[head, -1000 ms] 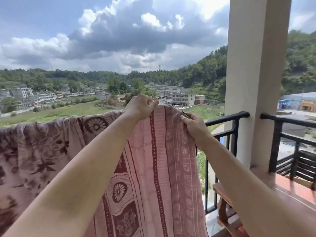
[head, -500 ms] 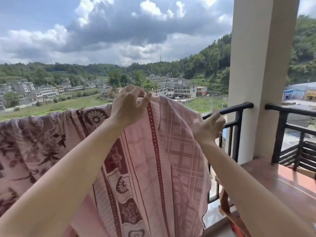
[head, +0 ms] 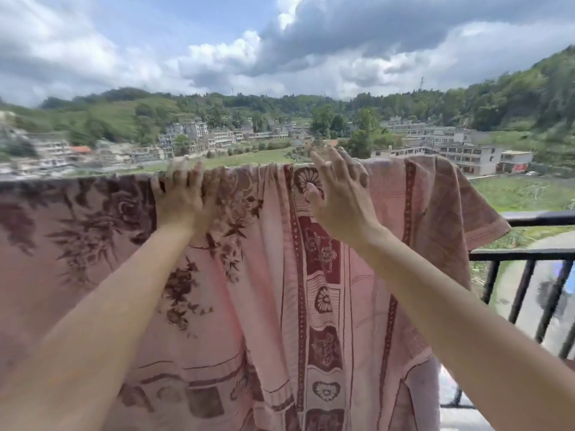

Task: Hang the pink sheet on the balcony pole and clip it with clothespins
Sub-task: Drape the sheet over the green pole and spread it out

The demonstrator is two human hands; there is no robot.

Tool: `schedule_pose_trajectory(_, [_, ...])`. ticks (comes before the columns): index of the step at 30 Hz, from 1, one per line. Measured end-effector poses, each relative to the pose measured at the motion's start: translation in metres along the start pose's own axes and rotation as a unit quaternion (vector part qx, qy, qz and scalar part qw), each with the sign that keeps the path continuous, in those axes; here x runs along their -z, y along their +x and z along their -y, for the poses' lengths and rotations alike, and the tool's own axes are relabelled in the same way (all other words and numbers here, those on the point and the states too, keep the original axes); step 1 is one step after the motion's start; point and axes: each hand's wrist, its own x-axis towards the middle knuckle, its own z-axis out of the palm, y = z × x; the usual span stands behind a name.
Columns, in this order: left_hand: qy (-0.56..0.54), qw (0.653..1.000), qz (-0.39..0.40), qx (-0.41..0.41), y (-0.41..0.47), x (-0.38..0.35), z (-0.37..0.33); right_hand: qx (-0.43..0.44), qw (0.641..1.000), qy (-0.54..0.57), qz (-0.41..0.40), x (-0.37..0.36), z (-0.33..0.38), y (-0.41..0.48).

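pink sheet (head: 326, 306): draped over a high horizontal line. The top fold runs from the left edge of view to right of centre. The pole is not seen and is taken to be under that fold. Cloth hangs down the near side and out of frame at the bottom. Bunched vertical pleats are noted between the two hands. The right end flares into a loose corner just above the black railing (head: 541, 216).

Handling, as judged: soft, limp woven cloth. It is large, so moderate weight is expected, more if damp (cannot be told). No stiffness, so shape is held only where it is supported. Sliding along the pole is expected under uneven pull or wind. It is best taken at the top fold, right on the pole, with pinch points spread along it. The hem and free corner are poor holds, since only skew would be produced.

left hand (head: 180, 202): laid on the top fold, fingers fairly straight and spread over the crest, cloth pressed down. Nothing is pinched, as far as the blur allows.

right hand (head: 337, 197): wide open, fingers splayed, nothing held. It is set in front of the fold. Contact with the cloth cannot be confirmed.

clothespins: none in view. Draping is judged mostly done; spreading the pleats and clipping are not yet done.

Beyond: fields, buildings, wooded hills.
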Motion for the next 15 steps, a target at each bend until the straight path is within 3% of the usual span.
schedule_pose_trajectory(6, [0.035,0.992,0.12,0.003,-0.001,0.022,0.068,-0.049,0.998,0.028,0.02,-0.048,0.085,0.017])
schedule_pose_trajectory(15, [0.049,0.995,0.084,0.032,0.0,0.017,0.236,0.045,0.999,-0.026,0.012,-0.101,0.215,0.047])
